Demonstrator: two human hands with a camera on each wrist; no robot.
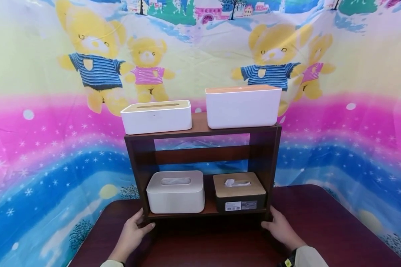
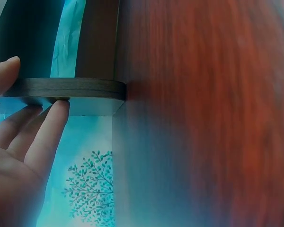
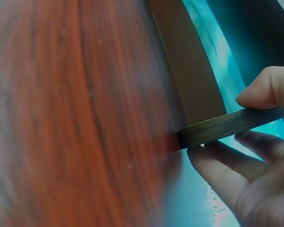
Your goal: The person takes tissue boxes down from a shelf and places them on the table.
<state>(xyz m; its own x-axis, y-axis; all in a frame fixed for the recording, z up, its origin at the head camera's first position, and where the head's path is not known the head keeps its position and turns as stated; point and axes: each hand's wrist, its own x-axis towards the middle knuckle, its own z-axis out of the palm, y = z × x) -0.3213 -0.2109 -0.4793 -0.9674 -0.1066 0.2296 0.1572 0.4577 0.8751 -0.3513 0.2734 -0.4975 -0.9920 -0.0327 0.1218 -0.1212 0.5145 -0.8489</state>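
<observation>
A dark brown two-tier wooden shelf [image 1: 204, 155] stands on the table. My left hand [image 1: 132, 231] grips the lower end of its left side panel [image 2: 68, 87], thumb on the inner face and fingers on the outer. On the other side, my right hand [image 1: 282, 228] pinches the right side panel [image 3: 227, 125] likewise. The top board carries a low white tissue box [image 1: 158, 120] at left and a taller white box [image 1: 244, 107] with a wooden lid at right. Below are a cream tissue box [image 1: 176, 196] and a dark tissue box [image 1: 237, 191] with a wooden lid and tissue poking out.
The reddish-brown table [image 1: 307, 215] extends to both sides and in front of the shelf. Behind it hangs a colourful cloth backdrop [image 1: 194, 66] printed with bears. A dark band with a yellow mark [image 1: 288, 262] is on my right wrist.
</observation>
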